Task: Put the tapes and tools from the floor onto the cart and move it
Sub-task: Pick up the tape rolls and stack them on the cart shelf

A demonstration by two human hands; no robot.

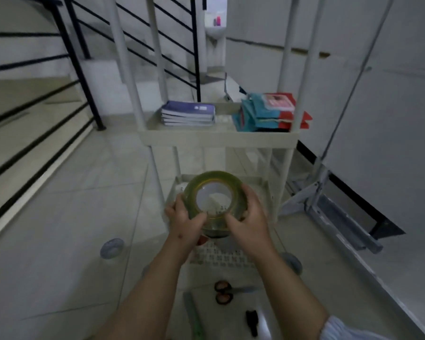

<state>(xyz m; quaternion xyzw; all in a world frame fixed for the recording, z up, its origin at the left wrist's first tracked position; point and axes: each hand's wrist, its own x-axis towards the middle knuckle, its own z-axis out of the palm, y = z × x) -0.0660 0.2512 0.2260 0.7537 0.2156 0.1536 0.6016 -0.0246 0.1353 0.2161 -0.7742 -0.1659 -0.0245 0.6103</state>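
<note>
Lying on the floor nearest the camera, the scissors [225, 292], a green tool [194, 317] and a small black item [252, 319] are not yet collected. Above them a stack of tape rolls [210, 200] is gripped from both sides, left hand [185, 222] and right hand [249, 217] curled around it, probably so the rolls are kept together over the cart's bottom tray [221, 253]. Notebooks [188, 113] and packets [268, 114] are seen on the cart's middle shelf [216, 136].

open gap btwn cart posts [157, 165] over bottom shelf [226, 256]; mid shelf [216, 138] overhead
</note>
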